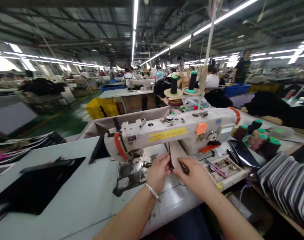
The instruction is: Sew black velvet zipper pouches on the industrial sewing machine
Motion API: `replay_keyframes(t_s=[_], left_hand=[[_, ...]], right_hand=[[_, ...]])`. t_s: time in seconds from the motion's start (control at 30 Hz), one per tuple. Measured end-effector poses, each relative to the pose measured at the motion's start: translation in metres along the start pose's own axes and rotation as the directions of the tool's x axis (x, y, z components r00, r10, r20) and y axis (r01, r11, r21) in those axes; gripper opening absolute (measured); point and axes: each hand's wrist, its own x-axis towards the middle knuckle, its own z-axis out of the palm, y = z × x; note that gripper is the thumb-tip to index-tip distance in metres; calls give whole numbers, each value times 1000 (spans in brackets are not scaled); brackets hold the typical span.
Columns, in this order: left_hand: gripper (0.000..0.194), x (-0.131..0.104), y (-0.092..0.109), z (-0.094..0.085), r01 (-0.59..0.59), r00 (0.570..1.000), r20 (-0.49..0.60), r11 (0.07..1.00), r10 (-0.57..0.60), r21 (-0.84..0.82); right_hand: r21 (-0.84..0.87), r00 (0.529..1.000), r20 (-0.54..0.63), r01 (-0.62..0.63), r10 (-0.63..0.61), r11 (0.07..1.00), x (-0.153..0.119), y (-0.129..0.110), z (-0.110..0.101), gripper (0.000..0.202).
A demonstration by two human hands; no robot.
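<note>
A light beige strip with a dark edge (176, 152) lies under the arm of a white sewing machine (164, 128), to the right of the needle area. My left hand (160, 171) pinches the left edge of this strip near its front end. At its right side, my right hand (193, 175) has thumb and fingers closed on the strip, with a small dark part showing between the fingers. The presser foot and metal needle plate (131, 175) are left of my hands, with no fabric under the foot.
Black fabric pieces (41, 186) lie on the left of the table. On the right are a tray of small parts (227, 168) with pink scissors, a phone (243, 153), thread spools (260, 140) and a row of stacked panels (289, 186). People sit and stand farther back.
</note>
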Motion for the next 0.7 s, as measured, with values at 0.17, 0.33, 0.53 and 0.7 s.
replay_keyframes(t_s=[0.17, 0.33, 0.53, 0.7], left_hand=[[42, -2, 2, -4, 44, 998, 40, 999, -44, -9], [36, -3, 14, -4, 78, 991, 107, 997, -80, 21], [41, -1, 24, -3, 75, 985, 146, 987, -95, 141], [42, 18, 14, -8, 46, 998, 28, 967, -55, 252]], right_hand=[[3, 1000, 1, 28, -28, 1000, -1, 9, 3, 45], [-20, 999, -10, 48, -49, 999, -1, 6, 0, 39], [-121, 994, -88, 47, -58, 992, -2, -9, -1, 35], [-210, 968, -235, 33, -83, 977, 5, -16, 14, 20]])
